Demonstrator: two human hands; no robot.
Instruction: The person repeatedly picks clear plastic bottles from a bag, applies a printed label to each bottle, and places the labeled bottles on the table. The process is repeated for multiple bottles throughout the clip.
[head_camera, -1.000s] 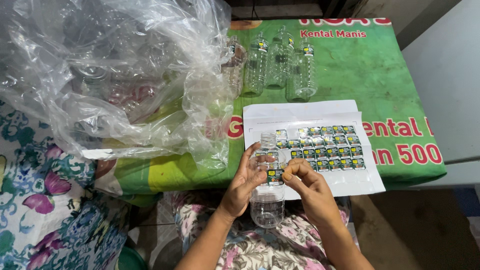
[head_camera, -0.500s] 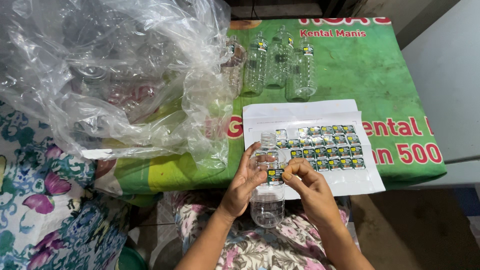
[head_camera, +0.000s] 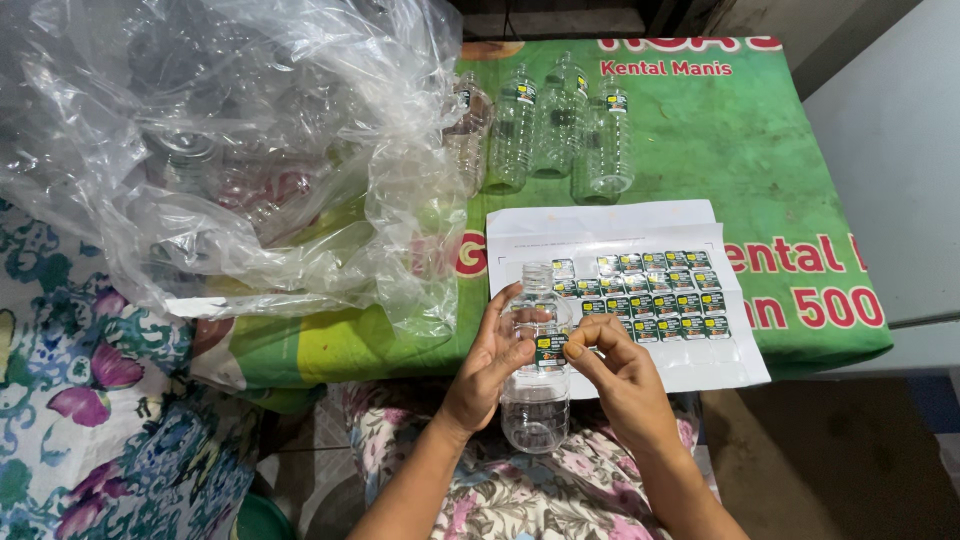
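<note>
head view shows me holding a clear bottle (head_camera: 536, 385) over my lap, just in front of the table edge (head_camera: 330, 350). its long axis runs almost straight away from me, open neck toward the table and base toward my body, so it stands close to upright in the picture.

my left hand (head_camera: 490, 365) wraps the bottle's left side, fingers curled round the upper body and thumb across the front. my right hand (head_camera: 615, 375) comes in from the right, fingertips (head_camera: 578, 348) pinched together on a small dark sticker (head_camera: 550, 350) that lies flat against the bottle's front, between my two thumbs. both hands touch the bottle, but the right one is the one on the sticker.

just beyond the bottle's neck lies a white sheet of stickers (head_camera: 650, 295), with its near rows bare. farther back, four clear bottles (head_camera: 560, 125) stand together on the green cloth (head_camera: 720, 150), some already stickered. a big crumpled plastic bag (head_camera: 220, 150) fills the left side, well apart from my hands.
</note>
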